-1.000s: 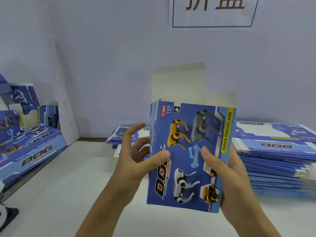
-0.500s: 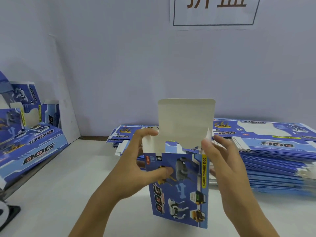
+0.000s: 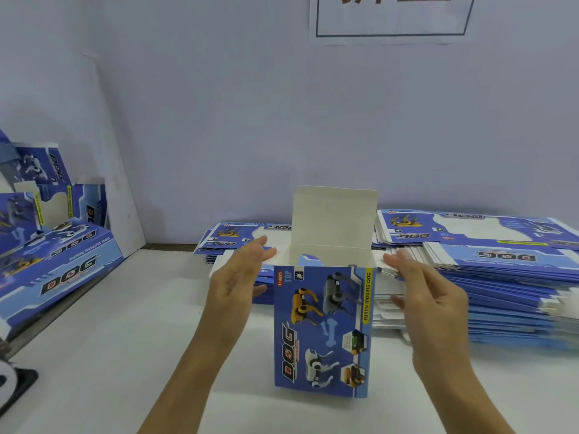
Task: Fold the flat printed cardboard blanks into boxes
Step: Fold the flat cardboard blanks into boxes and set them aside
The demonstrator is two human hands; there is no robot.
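Observation:
A blue printed box (image 3: 322, 330) with toy dogs on its front stands upright on the white table (image 3: 109, 339) in the middle. Its top is open and the white lid flap (image 3: 333, 217) sticks straight up at the back. My left hand (image 3: 235, 286) is at the box's upper left with straight fingers touching the left side flap. My right hand (image 3: 429, 296) is at the upper right, fingers spread and straight, touching or just off the right side flap. Neither hand grips the box.
A tall stack of flat blue blanks (image 3: 501, 277) fills the right back of the table, with a lower pile (image 3: 238, 236) behind the box. Folded boxes (image 3: 53, 255) lean at the left by a white board. The wall is close behind.
The box came down from in front of me onto the table and now stands there. Both hands let go of its sides and moved up to the top flaps.

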